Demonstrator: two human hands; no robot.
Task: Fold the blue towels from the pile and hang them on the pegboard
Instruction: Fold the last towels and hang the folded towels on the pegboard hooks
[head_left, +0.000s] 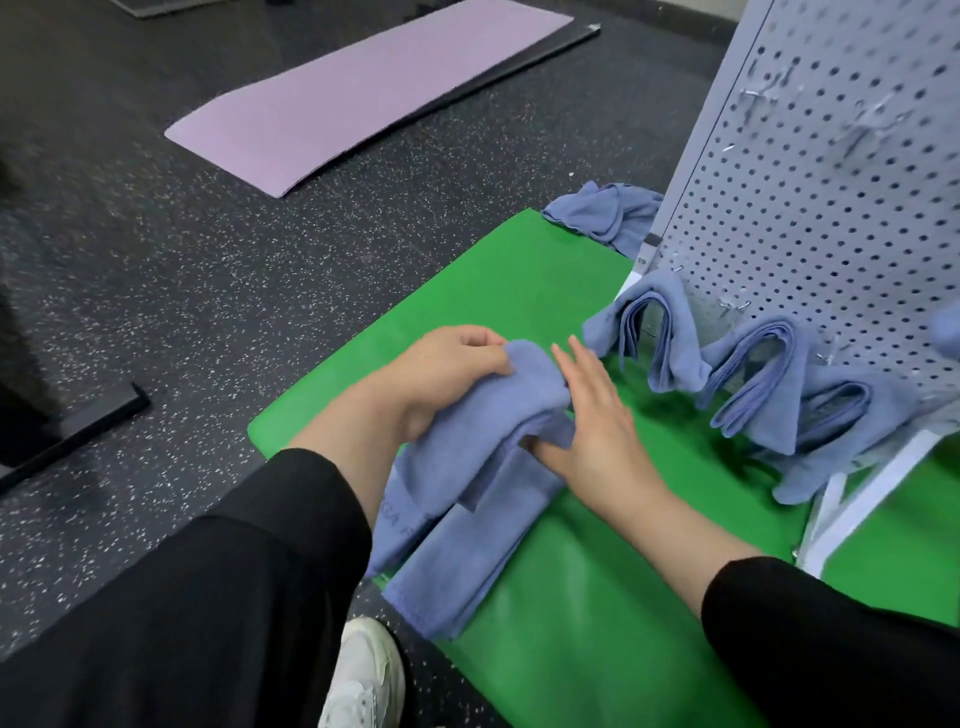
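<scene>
A blue towel (467, 499) lies partly folded on the green mat (519, 280). My left hand (447, 364) pinches its upper folded edge and lifts it. My right hand (592, 415) lies flat with fingers spread against the fold, thumb tucked under the cloth. Three folded blue towels (763, 384) hang on hooks along the lower part of the white pegboard (831, 197) at the right. A small pile of loose blue towels (608, 213) sits at the mat's far corner, beside the pegboard.
A purple mat (363, 88) lies on the speckled dark floor at the back. A black bar (78, 436) rests at the left. My white shoe (363, 675) shows at the bottom. The pegboard's white frame leg (852, 504) stands on the green mat.
</scene>
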